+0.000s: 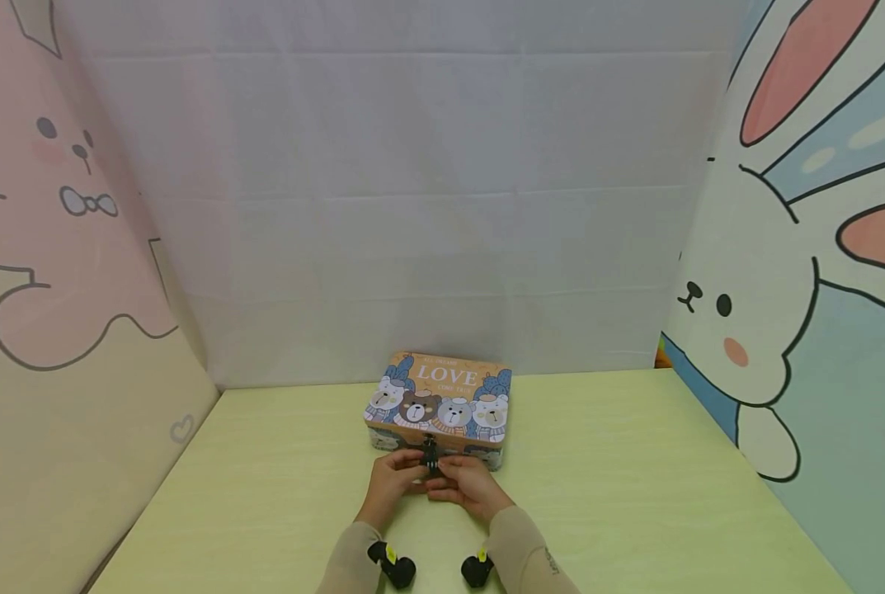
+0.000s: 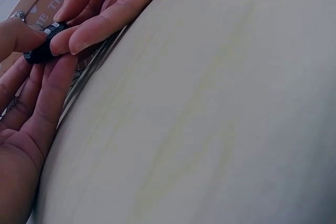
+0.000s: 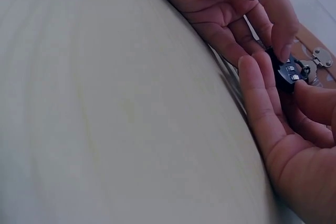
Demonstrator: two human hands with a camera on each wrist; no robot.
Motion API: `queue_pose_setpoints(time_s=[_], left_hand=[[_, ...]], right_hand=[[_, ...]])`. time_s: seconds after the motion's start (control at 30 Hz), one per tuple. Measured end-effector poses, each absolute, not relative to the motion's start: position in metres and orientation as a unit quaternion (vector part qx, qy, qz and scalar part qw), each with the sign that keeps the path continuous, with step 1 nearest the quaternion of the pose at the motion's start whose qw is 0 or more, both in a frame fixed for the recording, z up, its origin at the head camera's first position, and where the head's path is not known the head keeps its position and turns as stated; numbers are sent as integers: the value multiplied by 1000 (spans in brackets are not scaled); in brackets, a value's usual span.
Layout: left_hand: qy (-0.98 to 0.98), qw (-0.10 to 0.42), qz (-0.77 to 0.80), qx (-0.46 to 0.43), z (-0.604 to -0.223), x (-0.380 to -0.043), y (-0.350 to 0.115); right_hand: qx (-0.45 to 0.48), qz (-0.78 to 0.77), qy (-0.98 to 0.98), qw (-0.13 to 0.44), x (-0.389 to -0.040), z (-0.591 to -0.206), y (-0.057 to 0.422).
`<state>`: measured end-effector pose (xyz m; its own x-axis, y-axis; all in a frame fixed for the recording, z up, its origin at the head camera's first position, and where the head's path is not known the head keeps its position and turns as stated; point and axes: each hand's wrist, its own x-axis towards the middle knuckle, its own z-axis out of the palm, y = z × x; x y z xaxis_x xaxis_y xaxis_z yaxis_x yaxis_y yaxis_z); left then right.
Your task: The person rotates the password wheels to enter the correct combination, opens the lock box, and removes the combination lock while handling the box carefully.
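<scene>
A small black combination padlock [image 1: 430,454] hangs at the front of a tin box [image 1: 453,375], whose lid carries bears and the word LOVE. In the right wrist view, the padlock [image 3: 286,73] shows several number wheels beside the box's metal clasp [image 3: 321,57]; its shackle appears to pass through the clasp. My left hand [image 1: 392,487] pinches the padlock from the left between thumb and fingers. From the other side my right hand [image 1: 473,485] pinches it, thumb on the wheel face. Fingers partly cover the padlock [image 2: 42,51] in the left wrist view.
The tin box stands on a pale yellow-green tabletop [image 1: 264,478], near a white cloth backdrop [image 1: 427,206]. Panels with cartoon animals, a pink one [image 1: 63,165] and a white rabbit [image 1: 754,330], flank the table. Black wrist cameras [image 1: 396,568] sit at both wrists.
</scene>
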<state>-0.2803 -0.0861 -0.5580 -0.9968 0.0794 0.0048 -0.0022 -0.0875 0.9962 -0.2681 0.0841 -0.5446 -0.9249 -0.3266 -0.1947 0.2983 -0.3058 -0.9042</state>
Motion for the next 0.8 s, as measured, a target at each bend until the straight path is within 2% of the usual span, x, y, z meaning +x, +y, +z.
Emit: queue_pose_setpoints(time_s=[0.8], left_hand=[[691, 20, 722, 32, -552, -278, -84]], right_hand=[[-5, -806, 557, 198, -269, -544, 85]])
